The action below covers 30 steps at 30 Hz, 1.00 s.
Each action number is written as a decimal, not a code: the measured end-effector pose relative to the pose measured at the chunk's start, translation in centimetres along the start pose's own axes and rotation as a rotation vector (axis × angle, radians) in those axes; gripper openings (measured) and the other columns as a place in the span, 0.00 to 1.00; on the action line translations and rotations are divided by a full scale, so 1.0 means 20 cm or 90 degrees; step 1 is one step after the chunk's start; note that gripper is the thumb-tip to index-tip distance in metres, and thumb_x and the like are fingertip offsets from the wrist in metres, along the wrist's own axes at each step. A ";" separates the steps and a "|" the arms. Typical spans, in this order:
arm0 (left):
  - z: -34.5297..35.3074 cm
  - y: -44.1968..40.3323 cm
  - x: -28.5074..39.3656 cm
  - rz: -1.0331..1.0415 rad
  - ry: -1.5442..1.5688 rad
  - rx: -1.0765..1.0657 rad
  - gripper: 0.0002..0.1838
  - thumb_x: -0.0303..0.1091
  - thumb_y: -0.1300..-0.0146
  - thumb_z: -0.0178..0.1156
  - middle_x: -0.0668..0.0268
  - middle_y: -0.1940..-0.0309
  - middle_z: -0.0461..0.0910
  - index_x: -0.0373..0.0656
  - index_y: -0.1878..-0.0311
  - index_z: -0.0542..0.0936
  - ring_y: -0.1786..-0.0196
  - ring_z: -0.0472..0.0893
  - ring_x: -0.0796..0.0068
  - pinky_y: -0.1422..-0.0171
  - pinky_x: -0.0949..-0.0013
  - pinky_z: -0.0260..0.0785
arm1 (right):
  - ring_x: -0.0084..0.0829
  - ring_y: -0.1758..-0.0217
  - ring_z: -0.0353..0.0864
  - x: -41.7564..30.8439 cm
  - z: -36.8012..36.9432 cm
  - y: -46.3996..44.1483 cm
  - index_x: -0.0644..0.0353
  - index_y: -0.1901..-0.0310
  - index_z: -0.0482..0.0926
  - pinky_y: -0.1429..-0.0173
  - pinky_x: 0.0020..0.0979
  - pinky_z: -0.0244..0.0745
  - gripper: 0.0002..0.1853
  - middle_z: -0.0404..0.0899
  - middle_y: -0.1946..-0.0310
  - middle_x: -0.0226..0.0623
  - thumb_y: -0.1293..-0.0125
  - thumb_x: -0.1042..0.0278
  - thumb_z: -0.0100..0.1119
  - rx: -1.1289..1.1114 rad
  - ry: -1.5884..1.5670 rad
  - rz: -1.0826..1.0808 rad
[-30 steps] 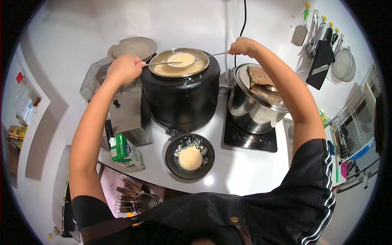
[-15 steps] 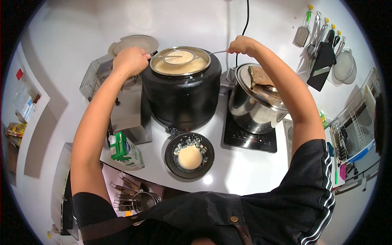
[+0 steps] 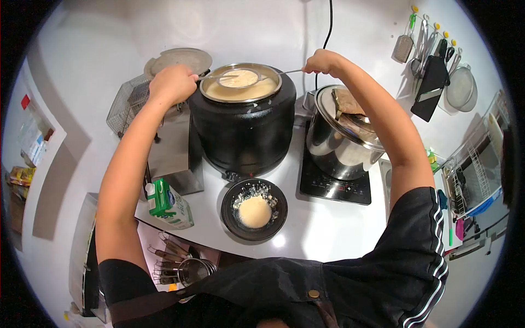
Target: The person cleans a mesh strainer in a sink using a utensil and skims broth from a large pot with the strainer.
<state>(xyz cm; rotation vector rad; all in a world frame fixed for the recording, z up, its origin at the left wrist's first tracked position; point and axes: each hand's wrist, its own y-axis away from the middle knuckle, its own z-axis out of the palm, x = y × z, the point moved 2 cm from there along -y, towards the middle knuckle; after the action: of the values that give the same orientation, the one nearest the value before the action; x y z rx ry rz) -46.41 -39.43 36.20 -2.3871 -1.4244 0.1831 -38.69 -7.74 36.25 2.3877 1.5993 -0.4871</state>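
Observation:
A round strainer (image 3: 252,80) with pale, creamy liquid in it sits at the mouth of a large black soup kettle (image 3: 243,128). My right hand (image 3: 322,62) is closed around the strainer's thin handle, to the right of the rim. On the other side, my left hand (image 3: 174,83) grips a thin metal utensil (image 3: 210,77) that reaches into the strainer; its tip is lost in the liquid. More of the same pale liquid fills the kettle below. In front stands a dark bowl (image 3: 228,225) with cream-coloured liquid and small lumps on its inner wall.
A lidded steel pot (image 3: 339,153) stands on a black induction cooker (image 3: 328,189) at right, a folded brown cloth (image 3: 348,102) on its lid. Left are a green-and-white carton (image 3: 169,203), a steel appliance (image 3: 170,158) and a wire basket (image 3: 124,106). Utensils hang on the right wall.
My left hand has shifted very slightly left with the utensil. The right hand and the strainer have barely moved, and the bowl and carton look the same.

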 end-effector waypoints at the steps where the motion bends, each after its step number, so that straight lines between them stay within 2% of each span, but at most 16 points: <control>1: 0.00 0.01 0.01 0.034 0.028 -0.010 0.15 0.43 0.43 0.48 0.55 0.66 0.77 0.45 0.65 0.78 0.60 0.75 0.54 0.57 0.57 0.66 | 0.27 0.80 0.61 0.00 -0.01 0.01 0.66 0.72 0.78 0.77 0.30 0.57 0.16 0.71 0.77 0.37 0.53 0.58 0.60 0.002 -0.001 0.001; 2: 0.00 0.02 0.01 0.068 0.055 -0.021 0.15 0.43 0.44 0.48 0.52 0.69 0.77 0.42 0.66 0.78 0.62 0.75 0.51 0.58 0.57 0.66 | 0.27 0.80 0.60 -0.01 -0.02 0.02 0.66 0.72 0.78 0.78 0.31 0.57 0.16 0.71 0.77 0.37 0.53 0.58 0.60 -0.012 0.028 -0.002; 4: 0.01 0.03 0.00 0.069 0.037 0.007 0.15 0.43 0.44 0.48 0.52 0.70 0.76 0.42 0.66 0.78 0.63 0.75 0.52 0.58 0.57 0.66 | 0.27 0.81 0.60 -0.02 -0.01 0.03 0.66 0.72 0.78 0.78 0.31 0.56 0.16 0.71 0.77 0.37 0.52 0.58 0.60 -0.028 0.057 -0.006; 6: 0.02 0.03 -0.02 0.069 0.022 0.030 0.15 0.43 0.44 0.48 0.52 0.70 0.76 0.42 0.66 0.78 0.63 0.75 0.52 0.58 0.57 0.66 | 0.29 0.78 0.63 -0.01 -0.01 0.04 0.64 0.78 0.77 0.72 0.32 0.59 0.14 0.68 0.83 0.33 0.49 0.58 0.57 0.013 0.051 -0.028; 9: -0.02 0.02 -0.03 0.053 0.001 0.037 0.15 0.43 0.44 0.48 0.52 0.72 0.76 0.42 0.67 0.78 0.64 0.76 0.53 0.58 0.57 0.66 | 0.29 0.78 0.62 -0.01 -0.01 0.04 0.64 0.78 0.77 0.72 0.33 0.59 0.14 0.68 0.84 0.34 0.49 0.59 0.56 0.013 0.030 -0.013; 11: -0.03 0.05 0.00 0.059 0.048 -0.059 0.15 0.42 0.43 0.48 0.51 0.73 0.76 0.41 0.68 0.78 0.65 0.76 0.53 0.59 0.57 0.66 | 0.29 0.79 0.62 0.00 -0.01 0.02 0.64 0.79 0.76 0.72 0.33 0.59 0.14 0.68 0.84 0.33 0.50 0.59 0.57 0.008 0.052 -0.010; 12: -0.01 0.04 -0.01 0.059 0.047 -0.060 0.15 0.42 0.43 0.48 0.51 0.73 0.76 0.41 0.68 0.78 0.65 0.76 0.53 0.59 0.57 0.66 | 0.29 0.79 0.62 -0.01 -0.01 0.03 0.64 0.79 0.76 0.73 0.33 0.58 0.14 0.67 0.84 0.33 0.50 0.60 0.57 0.001 0.075 -0.008; 14: 0.02 0.02 -0.05 0.061 0.046 0.057 0.15 0.42 0.44 0.49 0.51 0.73 0.76 0.41 0.69 0.78 0.66 0.76 0.52 0.59 0.57 0.66 | 0.29 0.79 0.61 -0.02 -0.01 0.06 0.64 0.80 0.75 0.73 0.33 0.58 0.14 0.67 0.84 0.32 0.51 0.60 0.57 -0.004 0.081 -0.018; 15: 0.02 0.03 -0.05 0.058 0.047 0.057 0.15 0.42 0.44 0.49 0.51 0.73 0.76 0.41 0.69 0.78 0.66 0.76 0.52 0.59 0.57 0.66 | 0.28 0.79 0.61 -0.03 -0.02 0.06 0.64 0.81 0.75 0.73 0.33 0.57 0.14 0.67 0.84 0.32 0.51 0.60 0.58 -0.003 0.087 -0.028; 18: 0.01 0.03 -0.03 0.072 0.051 0.015 0.15 0.42 0.44 0.49 0.51 0.73 0.76 0.41 0.69 0.78 0.66 0.76 0.52 0.60 0.57 0.66 | 0.28 0.79 0.61 0.02 0.00 0.01 0.64 0.80 0.76 0.73 0.33 0.57 0.13 0.68 0.83 0.32 0.51 0.60 0.59 0.018 -0.012 0.014; 24: 0.00 0.04 -0.05 0.059 0.051 0.044 0.14 0.42 0.44 0.49 0.52 0.73 0.76 0.41 0.69 0.78 0.65 0.75 0.51 0.59 0.57 0.66 | 0.29 0.77 0.64 0.02 -0.01 0.05 0.64 0.75 0.79 0.72 0.32 0.59 0.13 0.70 0.81 0.34 0.51 0.60 0.59 0.012 -0.025 0.005; 26: 0.00 0.06 -0.03 0.049 0.059 -0.041 0.15 0.42 0.44 0.49 0.52 0.74 0.76 0.41 0.70 0.78 0.65 0.75 0.52 0.59 0.56 0.66 | 0.29 0.76 0.65 0.02 -0.01 0.04 0.64 0.75 0.79 0.72 0.32 0.60 0.13 0.71 0.81 0.35 0.51 0.59 0.59 0.017 -0.005 0.009; 30: 0.00 0.03 -0.07 0.015 0.003 -0.009 0.14 0.43 0.44 0.48 0.57 0.66 0.78 0.47 0.65 0.79 0.59 0.75 0.56 0.56 0.58 0.67 | 0.29 0.76 0.65 0.02 -0.01 0.04 0.63 0.75 0.79 0.72 0.33 0.60 0.13 0.71 0.80 0.35 0.50 0.59 0.59 0.011 0.020 -0.008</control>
<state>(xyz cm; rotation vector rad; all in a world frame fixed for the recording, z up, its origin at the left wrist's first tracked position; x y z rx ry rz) -46.53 -40.98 35.95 -2.4156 -1.4006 0.1733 -37.80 -7.59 36.18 2.4104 1.6317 -0.4693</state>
